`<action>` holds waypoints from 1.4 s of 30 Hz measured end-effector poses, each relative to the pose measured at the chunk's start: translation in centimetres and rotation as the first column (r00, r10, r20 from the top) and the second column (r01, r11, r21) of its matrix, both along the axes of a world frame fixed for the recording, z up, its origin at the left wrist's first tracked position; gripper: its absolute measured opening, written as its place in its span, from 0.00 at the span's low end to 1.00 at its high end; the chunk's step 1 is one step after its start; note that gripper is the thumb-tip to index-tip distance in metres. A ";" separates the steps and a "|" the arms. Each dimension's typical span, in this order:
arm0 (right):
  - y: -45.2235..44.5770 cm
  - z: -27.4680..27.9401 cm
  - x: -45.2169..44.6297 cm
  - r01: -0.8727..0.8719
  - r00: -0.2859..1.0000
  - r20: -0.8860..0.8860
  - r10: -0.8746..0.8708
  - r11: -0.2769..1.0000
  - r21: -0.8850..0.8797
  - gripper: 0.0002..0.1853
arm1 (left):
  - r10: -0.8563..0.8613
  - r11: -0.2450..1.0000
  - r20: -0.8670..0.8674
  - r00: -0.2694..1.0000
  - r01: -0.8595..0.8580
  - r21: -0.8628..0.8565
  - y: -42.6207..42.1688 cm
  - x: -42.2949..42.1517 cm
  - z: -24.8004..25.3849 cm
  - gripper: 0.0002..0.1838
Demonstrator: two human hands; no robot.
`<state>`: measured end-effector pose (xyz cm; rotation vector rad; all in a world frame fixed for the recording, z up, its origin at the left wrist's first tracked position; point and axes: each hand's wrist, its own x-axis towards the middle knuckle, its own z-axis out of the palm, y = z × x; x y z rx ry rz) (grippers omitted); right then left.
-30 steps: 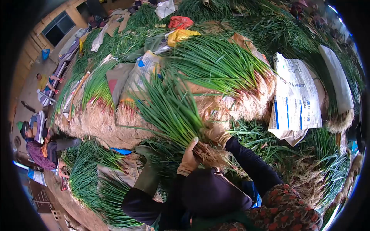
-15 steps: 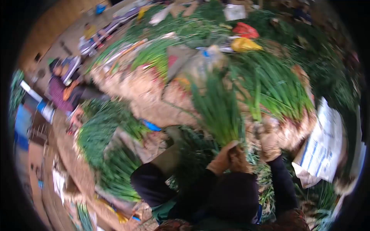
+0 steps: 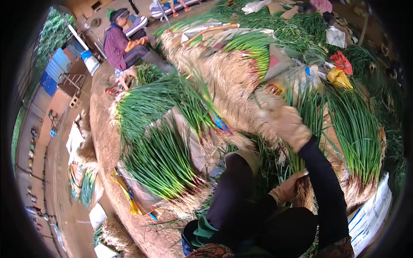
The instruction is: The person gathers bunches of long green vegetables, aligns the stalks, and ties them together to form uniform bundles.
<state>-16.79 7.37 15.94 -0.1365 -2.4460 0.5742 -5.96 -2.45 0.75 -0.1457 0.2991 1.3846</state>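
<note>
My left hand (image 3: 287, 189), in a pale glove, is wrapped around the root end of a bunch of green onions (image 3: 310, 116), whose leaves stand up in front of me. My gloved right hand (image 3: 285, 122) is stretched forward and left above the root pile, blurred by motion. Its fingers look extended, and I see nothing in them. To its left, apart from it, a loose, blurred clump of green onions (image 3: 202, 114) lies or falls across the heap, roots toward me. A neat pile of green onions (image 3: 161, 161) rests near my knee.
Another green onion pile (image 3: 355, 133) lies at right, beside a white printed sack (image 3: 371, 215). A long mound of rooty onions (image 3: 219, 81) stretches ahead. A person in a checked shirt (image 3: 115, 47) sits at far left. Red (image 3: 342, 62) and yellow bags (image 3: 340, 78) lie beyond.
My right hand has swung from the right-hand pile's roots up and left. A loose clump of green onions now appears over the left heap. The view has turned; my left hand still grips its bunch.
</note>
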 end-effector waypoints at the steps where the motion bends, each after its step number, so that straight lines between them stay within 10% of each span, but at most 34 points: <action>1: 0.5 0.1 2.2 0.045 0.998 0.045 -0.042 0.996 -0.074 0.20 | 0.009 0.999 0.064 0.998 -0.011 0.036 0.1 -0.2 0.4 0.12; 5: 4.5 -3.0 13.1 0.323 0.946 0.078 -0.314 0.934 -0.152 0.18 | 0.028 0.984 0.232 0.972 -0.068 0.167 0.3 -1.0 2.5 0.17; 8: 5.3 -8.6 22.3 0.418 0.904 0.198 -0.380 0.678 -0.605 0.18 | 0.029 0.976 0.293 0.956 -0.090 0.199 0.9 -1.3 2.4 0.20; 10: 3.7 -11.7 25.4 -0.112 0.982 -0.092 -0.166 -0.113 -0.987 0.18 | -0.005 0.981 0.321 0.947 -0.058 0.188 0.9 -1.3 2.3 0.21; 11: 3.1 -12.5 25.9 -0.300 0.954 -0.238 -0.183 -0.561 -0.772 0.18 | 0.037 0.979 0.333 0.942 -0.101 0.178 1.0 -1.1 2.5 0.22; 13: 2.8 -14.2 26.3 -0.286 0.952 -0.259 -0.161 -0.767 -0.574 0.18 | -0.002 0.947 0.357 0.934 -0.113 0.300 1.0 -1.2 1.9 0.21; 16: 4.3 -14.3 26.0 -0.067 0.994 -0.088 0.058 -0.294 -0.953 0.15 | 0.031 0.949 0.323 0.946 -0.130 0.288 0.2 -2.0 3.7 0.20; 21: 3.4 -14.5 27.2 -0.333 0.942 -0.318 -0.108 -0.439 -0.835 0.17 | -0.005 0.950 0.235 0.972 -0.069 0.305 2.5 -0.8 1.2 0.19; 25: 1.0 -14.0 28.0 -0.367 0.892 -0.262 -0.370 -0.250 -0.896 0.20 | 0.003 0.964 0.117 0.993 -0.034 0.265 2.9 0.2 4.5 0.17; 32: 4.0 -8.2 33.3 0.250 0.649 -0.024 -0.760 0.242 -0.937 0.24 | 0.134 0.975 0.111 0.985 -0.152 0.163 3.8 -0.1 6.2 0.14; 37: -2.3 0.4 30.0 0.310 0.750 -0.335 -0.570 0.750 -0.583 0.28 | 0.027 0.861 0.407 0.913 -0.228 0.454 8.0 1.4 3.2 0.13; 38: -1.1 -1.0 31.3 -0.172 0.752 -0.495 -0.435 0.596 -0.784 0.27 | 0.044 0.841 0.361 0.931 -0.229 0.489 7.4 1.9 4.5 0.16; 42: -2.5 -2.7 26.5 0.181 0.899 -0.230 -0.374 0.793 -0.582 0.28 | 0.361 0.626 0.035 0.932 -0.270 0.732 3.2 3.5 10.8 0.24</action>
